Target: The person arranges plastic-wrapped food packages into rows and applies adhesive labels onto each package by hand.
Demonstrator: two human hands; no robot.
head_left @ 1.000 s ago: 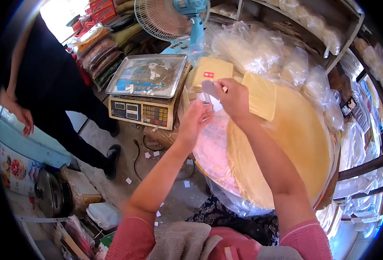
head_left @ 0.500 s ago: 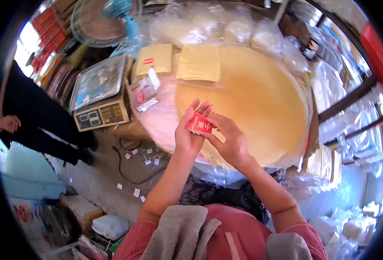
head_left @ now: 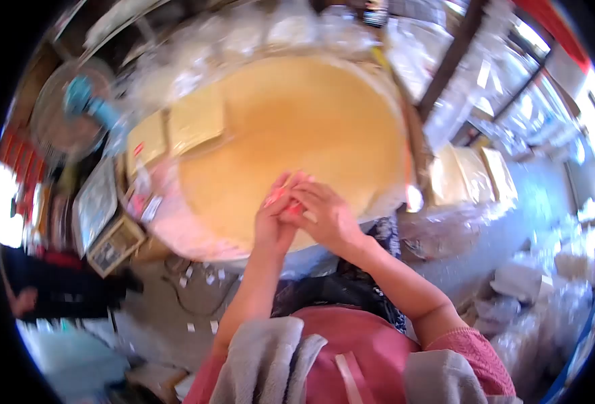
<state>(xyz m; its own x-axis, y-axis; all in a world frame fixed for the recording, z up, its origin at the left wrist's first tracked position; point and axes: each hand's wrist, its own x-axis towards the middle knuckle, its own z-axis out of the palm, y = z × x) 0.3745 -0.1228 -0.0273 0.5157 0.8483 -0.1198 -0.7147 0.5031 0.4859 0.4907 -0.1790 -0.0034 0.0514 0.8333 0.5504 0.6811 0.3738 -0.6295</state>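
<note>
Left hand (head_left: 272,222), bare: cupped, fingers curled upward. Small bright-red piece (head_left: 297,207): between the hands, in contact with both, visible in patches only; shape and long axis lost to blur and covering fingers. Right hand (head_left: 328,219), bare: thumb and fingers folded leftward over the piece. Hands pressed together about it, neither nearer; exact pinch cannot be told. Both seen against the near side of a broad, rounded table with a yellow-tan top (head_left: 324,141). Surface, left to right: pale-yellow flat packet with a red label (head_left: 147,138), on the table's left side; second pale-yellow flat packet, rectangular (head_left: 196,120), just beside it; pink-white plastic sheeting (head_left: 183,232), along the near left edge; clear plastic bags, filled and bunched (head_left: 284,30), along the far rim. Room, left to right: person in dark clothing (head_left: 65,286), partly cut off; teal-bodied fan with a round cage (head_left: 79,94); tan box-shaped scale with a silver metal pan (head_left: 95,205), next to the table; white paper scraps (head_left: 190,327), on the grey floor; dark slanting post (head_left: 456,57); cream flat packets in clear plastic (head_left: 469,176); heaped translucent plastic bags (head_left: 533,316), low right.
</note>
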